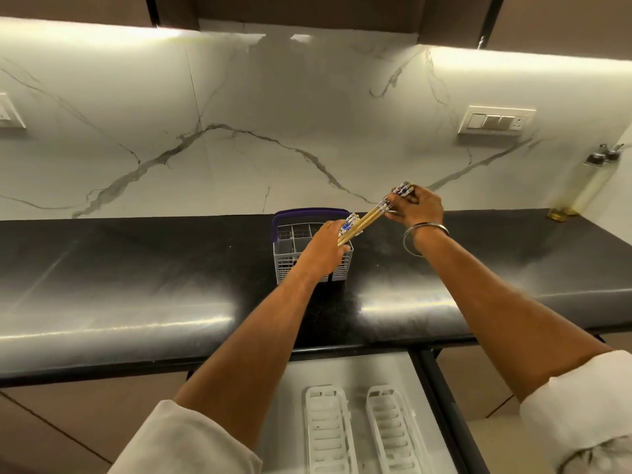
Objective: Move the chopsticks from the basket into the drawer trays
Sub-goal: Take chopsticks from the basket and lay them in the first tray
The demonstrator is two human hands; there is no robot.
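A grey plastic cutlery basket (286, 258) with a purple handle stands on the black counter. My left hand (323, 249) is over the basket, closed around a bundle of wooden chopsticks with blue-and-white patterned tops (349, 227). My right hand (415, 208) is up and to the right of the basket, gripping another bunch of chopsticks (372, 215) by their patterned ends; their tips slant down toward my left hand. Below the counter edge an open drawer (403, 367) holds two white slotted trays, one at left (326, 429) and one at right (393, 425).
The glossy black counter (136, 285) runs the full width under a marble backsplash. A switch panel (496, 122) sits on the wall at right. Clear oil bottles (581, 186) stand in the far right corner. Brown cabinet fronts flank the drawer.
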